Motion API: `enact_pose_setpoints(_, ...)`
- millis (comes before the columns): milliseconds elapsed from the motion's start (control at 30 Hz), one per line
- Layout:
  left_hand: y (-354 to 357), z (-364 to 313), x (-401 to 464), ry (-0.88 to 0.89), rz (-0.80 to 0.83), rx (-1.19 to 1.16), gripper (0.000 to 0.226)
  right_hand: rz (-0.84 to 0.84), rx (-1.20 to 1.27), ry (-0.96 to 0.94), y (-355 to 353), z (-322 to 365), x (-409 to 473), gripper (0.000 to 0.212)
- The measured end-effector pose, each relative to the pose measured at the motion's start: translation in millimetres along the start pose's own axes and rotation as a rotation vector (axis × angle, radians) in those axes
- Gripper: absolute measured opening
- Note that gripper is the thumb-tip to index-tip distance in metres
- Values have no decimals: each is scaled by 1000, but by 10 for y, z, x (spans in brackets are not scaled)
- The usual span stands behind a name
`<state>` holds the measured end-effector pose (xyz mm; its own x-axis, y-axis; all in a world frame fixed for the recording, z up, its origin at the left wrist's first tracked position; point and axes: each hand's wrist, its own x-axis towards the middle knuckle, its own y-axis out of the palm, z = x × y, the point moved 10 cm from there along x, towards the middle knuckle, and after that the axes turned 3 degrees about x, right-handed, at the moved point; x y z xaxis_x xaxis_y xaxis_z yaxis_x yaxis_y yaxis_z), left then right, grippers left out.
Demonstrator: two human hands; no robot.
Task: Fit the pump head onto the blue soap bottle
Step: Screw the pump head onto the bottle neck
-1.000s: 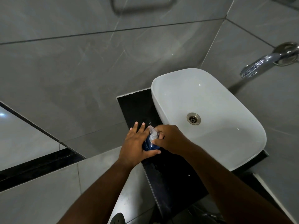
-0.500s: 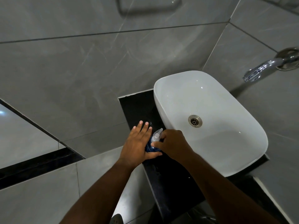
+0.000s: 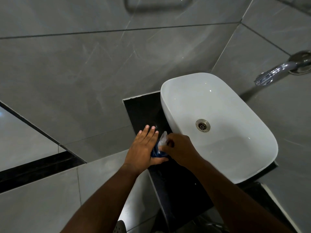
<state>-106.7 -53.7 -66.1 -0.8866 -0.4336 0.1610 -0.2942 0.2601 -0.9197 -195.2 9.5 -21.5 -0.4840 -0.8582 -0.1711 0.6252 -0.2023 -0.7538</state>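
The blue bottle (image 3: 157, 153) stands on the black counter (image 3: 178, 187), pressed between the two hands and mostly hidden by them; only a small patch of blue shows. The left hand (image 3: 143, 148) lies flat against the bottle's side, its fingers (image 3: 148, 132) straight and together, reaching past the bottle, while its thumb hooks round the near side of the bottle. The right hand (image 3: 180, 148) is curled over the top, fingers clamped on the clear pump head (image 3: 162, 140), which sits tilted at the bottle's neck with its nozzle pointing away beyond the fingertips; whether it is fully seated cannot be told. Just beyond the right knuckles rises the wall of a white basin (image 3: 168, 105), close enough to crowd that hand, with a metal drain (image 3: 203, 125) in its bowl. A chrome tap (image 3: 276, 71) juts from the wall well past the basin, far from either hand. The counter runs back under both forearms. Grey veined tiles (image 3: 84, 73) cover the walls, with a dark band (image 3: 33, 165) low on the left.
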Motion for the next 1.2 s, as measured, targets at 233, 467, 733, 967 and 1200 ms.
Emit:
enact_pose_setpoints(233,17,14,-1,-10,2,-12,100,46,79,6,70,-43,8,24)
enact_pose_setpoints(467,27,21,-4,-18,2,-15,99,-58,150,74,3,-104,-25,31)
enact_pose_setpoints(733,-4,14,-4,-8,-22,-33,100,-63,168,92,-6,-157,-31,26)
enact_pose_setpoints(967,-30,6,-12,-15,-36,-53,100,-25,141,68,20,-145,-23,22)
enact_pose_setpoints(1200,-53,-4,-14,-16,-49,-59,99,154,332,86,120,-81,-15,20)
